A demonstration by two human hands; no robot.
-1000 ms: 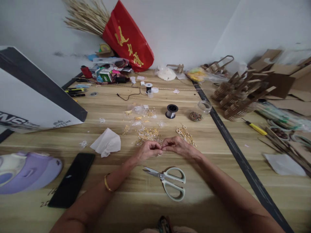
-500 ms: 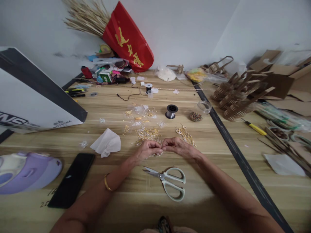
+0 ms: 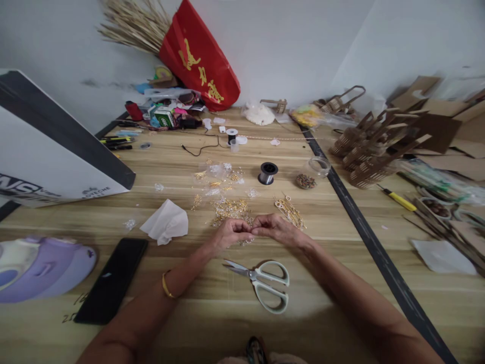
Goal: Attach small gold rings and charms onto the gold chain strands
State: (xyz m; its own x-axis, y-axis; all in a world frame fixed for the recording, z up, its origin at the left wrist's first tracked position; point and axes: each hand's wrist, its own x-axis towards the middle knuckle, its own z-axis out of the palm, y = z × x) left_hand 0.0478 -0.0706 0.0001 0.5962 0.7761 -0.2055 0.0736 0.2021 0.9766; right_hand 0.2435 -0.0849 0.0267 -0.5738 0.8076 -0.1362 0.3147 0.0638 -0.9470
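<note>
My left hand and my right hand meet at the fingertips above the table. Both are closed in a pinch, and whatever lies between the fingers is too small to make out. Just beyond them spreads a pile of small gold and silver jewelry findings. Some silvery rings show below the fingertips. Right of my right hand lie several gold bead chains. White-handled scissors rest slightly open on the table, nearer to me than my hands.
Beyond the pile stand a wire spool and a clear jar of beads. A white cloth, a black phone and a purple object lie left. Small woven baskets and a yellow-handled tool are at right.
My hands stay pinched together in nearly the same place, with only a slight shift of the fingers. The things on the table have not moved.
</note>
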